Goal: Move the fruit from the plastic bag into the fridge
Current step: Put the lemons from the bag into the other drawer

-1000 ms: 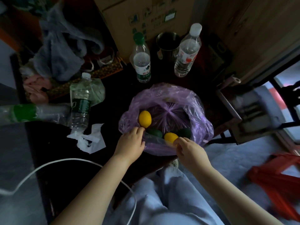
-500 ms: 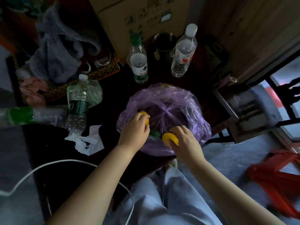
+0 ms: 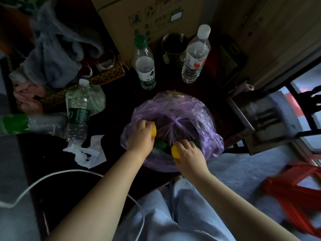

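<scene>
A purple bag (image 3: 182, 108) sits open on the dark table (image 3: 114, 105), near the front edge. Both hands reach into its mouth.

The left hand (image 3: 141, 138) has its fingers curled round one yellow fruit (image 3: 153, 132) at the left side of the bag. The right hand (image 3: 188, 154) has its fingers curled round a second yellow fruit (image 3: 175, 152) at the front of the bag. That makes two yellow fruits, one in each hand.

Two green ones show as well. One green fruit (image 3: 160, 146) lies in the bag between the hands. The other green fruit (image 3: 197, 141) peeks out just past the right fingertips.

There are four bottles. A green-cap bottle (image 3: 145, 66) and a white-cap bottle (image 3: 196, 54) stand behind the bag, with one metal cup (image 3: 174, 44) between them, a bit further back. A third bottle (image 3: 78, 112) is well to the left of the bag. A fourth bottle (image 3: 26, 122) lies on its side at the far left.

One white scrap (image 3: 86, 152) lies just in front of the third bottle. One white cable (image 3: 52, 178) curves across the front of the table. One red stool (image 3: 295, 197) is on the floor at the right.
</scene>
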